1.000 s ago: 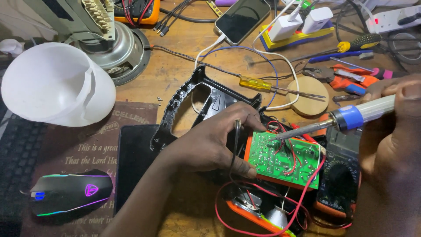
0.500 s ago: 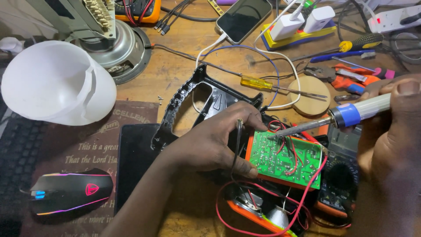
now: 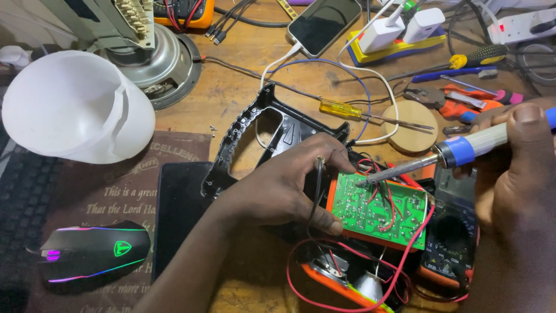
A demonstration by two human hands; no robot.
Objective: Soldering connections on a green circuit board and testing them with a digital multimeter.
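A white plastic dome shade [image 3: 75, 104] lies on its side at the left of the wooden bench [image 3: 237, 93], with a metal speaker magnet [image 3: 156, 61] just behind it; a black mouse [image 3: 95, 252] with coloured lights sits on a dark printed mat [image 3: 116, 197] at lower left; a dark phone [image 3: 324, 24] lies face up at the top, beside two white chargers [image 3: 399, 29] on a yellow power strip; a yellow-handled screwdriver [image 3: 347, 110] rests near a round wooden disc [image 3: 412, 126]; orange-handled pliers [image 3: 457, 104] lie at right.
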